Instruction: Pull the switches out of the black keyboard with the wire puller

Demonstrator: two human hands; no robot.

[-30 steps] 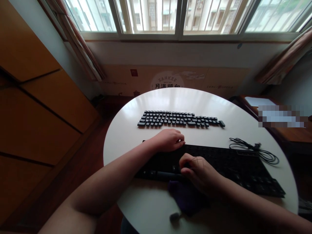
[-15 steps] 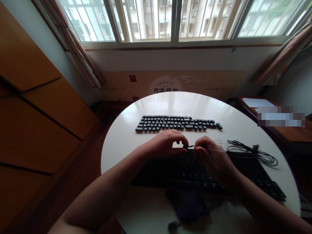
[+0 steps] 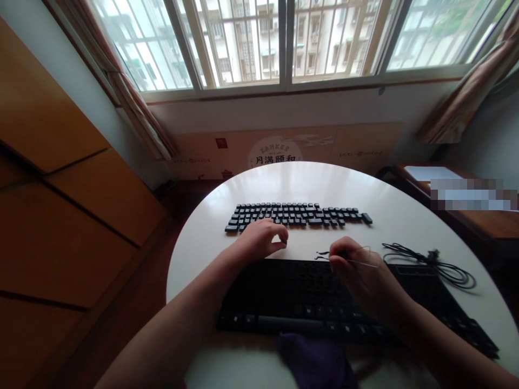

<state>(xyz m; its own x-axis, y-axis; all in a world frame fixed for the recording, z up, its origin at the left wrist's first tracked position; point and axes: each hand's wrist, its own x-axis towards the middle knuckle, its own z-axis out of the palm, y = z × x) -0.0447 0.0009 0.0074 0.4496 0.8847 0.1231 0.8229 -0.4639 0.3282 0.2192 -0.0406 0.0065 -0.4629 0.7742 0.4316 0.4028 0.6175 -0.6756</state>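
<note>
Pinched between the thumb and finger of my left hand (image 3: 261, 239) is a small black keycap (image 3: 284, 242), just above the table near the loose keycaps. My right hand (image 3: 360, 273) grips a wire keycap puller (image 3: 343, 254); its two dark hooked tips point left, apart from the keycap, and thin wire loops stick out behind. Under both hands lies a black keyboard (image 3: 279, 286), its upper part largely stripped of caps, with keys still along the lower edge. Behind it, several rows of removed black keycaps (image 3: 279, 215) are lined up on the white table.
A coiled black cable (image 3: 454, 273) rests behind the keyboard's right side. Purple cloth (image 3: 316, 359) lies at the near edge of the round white table (image 3: 203, 237). A wooden side table (image 3: 482, 219) with papers stands at right, a wooden cabinet (image 3: 81, 227) at left.
My left hand has moved left, away from the puller, carrying the keycap toward the keycap rows. The puller's tips now show free. My right hand stays over the keyboard.
</note>
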